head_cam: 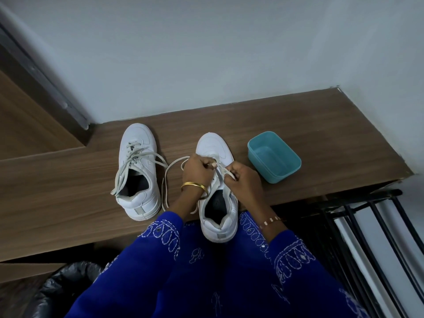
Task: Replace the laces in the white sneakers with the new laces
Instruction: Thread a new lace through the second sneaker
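Note:
Two white sneakers stand on a wooden ledge (68, 180). The left sneaker (137, 175) is laced with a loose greyish lace (128, 171). The right sneaker (218, 203) points away from me, its heel over the ledge's front edge. My left hand (197, 168) pinches a cream lace (169, 173) over its eyelets; the lace loops out to the left on the wood. My right hand (243, 177) pinches the lace's other end at the right eyelets. Both fists are curled and hide the tongue.
A teal plastic tub (274, 157) sits open to the right of the right sneaker. A black metal rack (367, 226) stands below the ledge at right. A black bin bag (68, 283) is at lower left. A white wall backs the ledge.

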